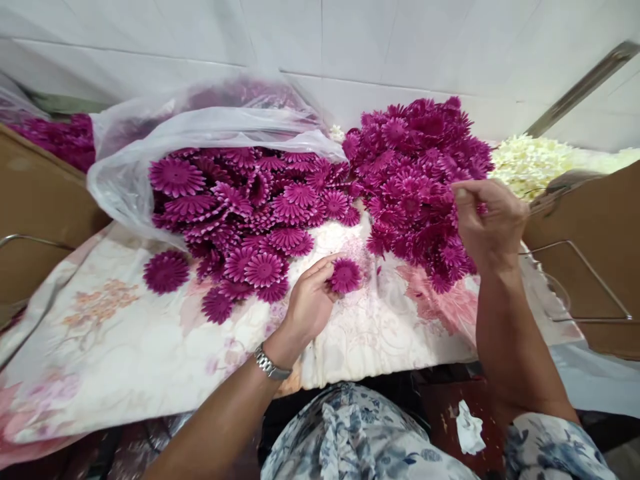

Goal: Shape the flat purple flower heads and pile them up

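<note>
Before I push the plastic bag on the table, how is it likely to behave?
The bag looks thin and creased, so it will probably crumple easily. Purple flowers heap out of its open mouth, so more might spill if it shifts.

Purple flower (347, 276) partly hidden by left hand (313, 297)

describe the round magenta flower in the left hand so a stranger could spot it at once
On the pale floral-print cloth, find the gap between the open translucent plastic bag of magenta flowers and the loose magenta flower heap to its right. There the bare left hand, with a silver metal watch at its wrist, holds the round magenta flower, apart from both piles.
</note>
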`<state>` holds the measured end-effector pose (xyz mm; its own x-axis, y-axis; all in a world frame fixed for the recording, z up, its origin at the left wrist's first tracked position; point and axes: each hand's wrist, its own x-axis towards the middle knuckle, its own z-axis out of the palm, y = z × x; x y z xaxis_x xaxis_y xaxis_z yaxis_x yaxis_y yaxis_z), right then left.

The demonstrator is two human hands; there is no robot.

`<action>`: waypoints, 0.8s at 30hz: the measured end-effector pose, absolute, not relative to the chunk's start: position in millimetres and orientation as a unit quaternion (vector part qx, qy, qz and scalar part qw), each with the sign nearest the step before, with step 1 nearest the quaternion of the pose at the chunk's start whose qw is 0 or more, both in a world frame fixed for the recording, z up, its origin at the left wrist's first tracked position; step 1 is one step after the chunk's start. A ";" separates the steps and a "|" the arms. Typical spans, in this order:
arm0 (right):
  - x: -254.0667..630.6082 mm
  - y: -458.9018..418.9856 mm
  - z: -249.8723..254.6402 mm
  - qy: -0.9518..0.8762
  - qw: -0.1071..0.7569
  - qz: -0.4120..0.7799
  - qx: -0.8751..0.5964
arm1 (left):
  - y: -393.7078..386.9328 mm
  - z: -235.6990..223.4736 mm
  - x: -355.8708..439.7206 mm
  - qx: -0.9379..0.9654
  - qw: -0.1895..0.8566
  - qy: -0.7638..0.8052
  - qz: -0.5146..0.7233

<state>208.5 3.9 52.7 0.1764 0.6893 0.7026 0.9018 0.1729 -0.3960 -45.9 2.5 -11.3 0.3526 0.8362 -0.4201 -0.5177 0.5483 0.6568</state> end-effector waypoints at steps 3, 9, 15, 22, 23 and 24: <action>153.0 -10.6 33.6 -0.747 0.391 -0.012 -0.538 | 1.3 -10.6 -44.2 0.209 0.811 0.342 0.426; 98.3 -15.3 -8.8 -0.824 0.296 0.011 -0.483 | 2.2 -13.8 -45.9 0.201 0.827 0.320 0.416; 100.6 -11.8 -14.3 -0.786 0.384 0.019 -0.484 | 1.8 -13.6 -46.6 0.211 0.817 0.331 0.423; 100.9 -14.1 -9.8 -0.711 0.484 0.159 -0.484 | 0.8 -11.7 -44.4 0.219 0.804 0.343 0.433; 101.9 -14.0 -9.8 -0.703 0.493 0.177 -0.482 | 1.1 -11.6 -44.2 0.220 0.800 0.349 0.435; 103.0 -13.8 -10.0 -0.693 0.501 0.192 -0.481 | 1.3 -11.5 -44.1 0.223 0.794 0.358 0.438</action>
